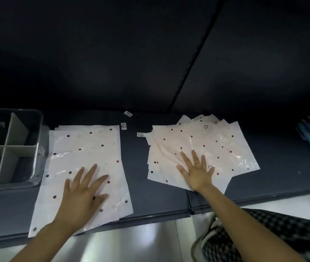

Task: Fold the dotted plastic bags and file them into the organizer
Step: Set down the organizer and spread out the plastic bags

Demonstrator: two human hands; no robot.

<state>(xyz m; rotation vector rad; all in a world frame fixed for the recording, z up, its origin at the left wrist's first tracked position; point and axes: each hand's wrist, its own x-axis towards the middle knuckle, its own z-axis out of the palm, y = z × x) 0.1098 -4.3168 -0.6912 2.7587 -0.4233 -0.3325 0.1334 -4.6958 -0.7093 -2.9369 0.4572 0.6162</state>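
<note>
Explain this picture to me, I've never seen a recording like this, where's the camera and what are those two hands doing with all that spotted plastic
There is no machine here. The single picture comes from a wide-angle camera worn on a person's head, looking forward and down, so you see their own two bare arms reaching in from the bottom.

The left hand lies flat, fingers spread, on a long dotted plastic bag spread out on the dark shelf surface. More sheets seem to lie under it. The right hand, with a ring on one finger, presses flat on a fanned pile of dotted bags.

Neither hand grips anything; both only rest on the plastic.

At far left stands a grey organizer with dividers; its visible compartments look empty. A few small labels lie behind the bags.
</note>
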